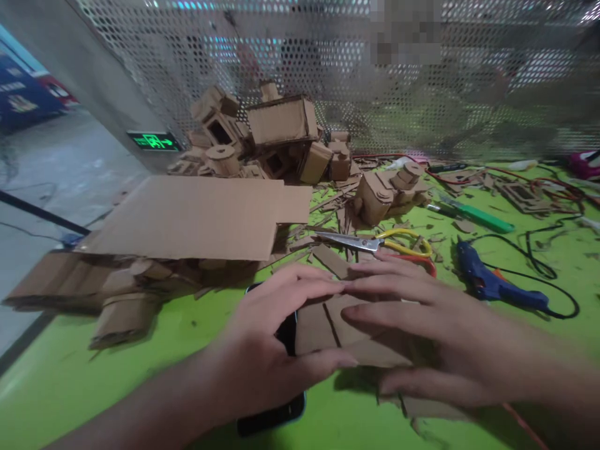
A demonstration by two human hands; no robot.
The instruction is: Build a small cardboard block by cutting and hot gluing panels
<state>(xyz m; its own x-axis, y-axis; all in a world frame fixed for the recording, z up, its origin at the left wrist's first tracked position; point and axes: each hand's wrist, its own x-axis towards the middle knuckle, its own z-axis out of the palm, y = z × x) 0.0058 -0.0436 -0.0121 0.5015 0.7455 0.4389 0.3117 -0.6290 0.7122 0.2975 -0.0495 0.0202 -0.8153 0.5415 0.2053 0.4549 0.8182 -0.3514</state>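
Both my hands meet over a small flat cardboard piece (328, 328) with cut lines, near the front of the green table (117, 387). My left hand (276, 344) grips its left side, thumb below and fingers above. My right hand (422, 331) lies on its right side with fingers stretched flat, pressing down. A dark phone (276, 419) lies partly under my left hand.
Yellow-handled scissors (375, 240) lie just beyond my hands. A blue glue gun (492, 281) with a black cable sits to the right, and a green-handled knife (478, 215) beyond it. A large cardboard sheet (187, 215) and several cardboard models (276, 134) stand against the perforated metal wall (469, 81).
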